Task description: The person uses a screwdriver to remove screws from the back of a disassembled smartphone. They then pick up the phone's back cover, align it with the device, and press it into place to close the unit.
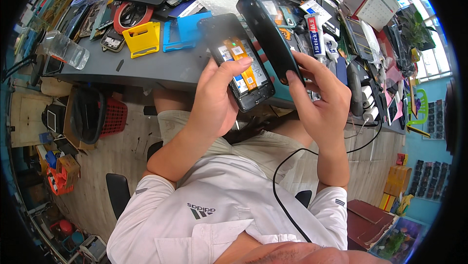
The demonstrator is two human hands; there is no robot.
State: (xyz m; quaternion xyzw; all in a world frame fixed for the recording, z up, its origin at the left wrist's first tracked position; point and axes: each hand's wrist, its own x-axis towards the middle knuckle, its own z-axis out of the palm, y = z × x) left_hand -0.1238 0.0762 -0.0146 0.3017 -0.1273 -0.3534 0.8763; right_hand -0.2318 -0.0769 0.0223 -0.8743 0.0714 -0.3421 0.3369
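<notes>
My left hand (213, 99) is closed round an opened smartphone (255, 99), its thumb lying across the exposed inside. An orange flex cable (249, 76) runs down the middle of that inside, over white and blue labels. The phone's upper end looks hazy. Just to its right, my right hand (322, 88) grips a thin black phone panel (267, 33) by its lower end, thumb in front and fingers behind. The panel is tilted and stands apart from the phone along most of its length. Whether it is a screen or a back cover, I cannot tell.
Below the phone is a grey desk (141, 74). Yellow (141, 40) and blue plastic stands (187, 30), a clear bottle (67, 50) and a glue tube (315, 34) lie about. Phone parts crowd the back. A black cable (279, 166) hangs at right; a red basket (114, 117) stands below.
</notes>
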